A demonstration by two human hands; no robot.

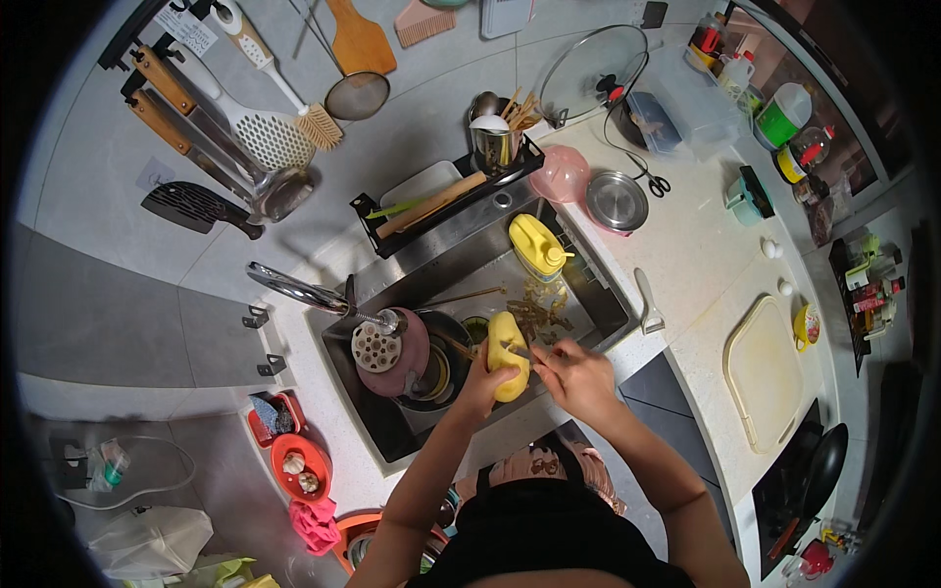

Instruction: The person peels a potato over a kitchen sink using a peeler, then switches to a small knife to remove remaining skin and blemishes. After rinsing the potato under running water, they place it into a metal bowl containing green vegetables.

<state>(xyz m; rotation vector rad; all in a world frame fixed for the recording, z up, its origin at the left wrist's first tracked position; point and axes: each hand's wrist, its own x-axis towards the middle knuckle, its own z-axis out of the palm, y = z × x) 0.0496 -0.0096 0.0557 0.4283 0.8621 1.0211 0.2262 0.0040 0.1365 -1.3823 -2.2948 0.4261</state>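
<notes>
My left hand (483, 382) grips a large peeled potato (507, 367) over the near side of the sink. In my right hand (575, 378) is a small metal tool, perhaps a short knife, whose blade (518, 350) touches the potato's right side; its exact kind cannot be told. Brown peelings (540, 312) lie on the floor of the steel sink (470, 275) beyond the potato. A white-handled peeler (648, 301) rests on the counter to the right of the sink.
Left in the sink stand a pink bowl (415, 353) and dark pan under the faucet (316, 294). A yellow detergent bottle (537, 246) stands at the sink's far right. On the right counter lie a cutting board (764, 375) and scissors (659, 186). A red bowl (301, 467) holds garlic.
</notes>
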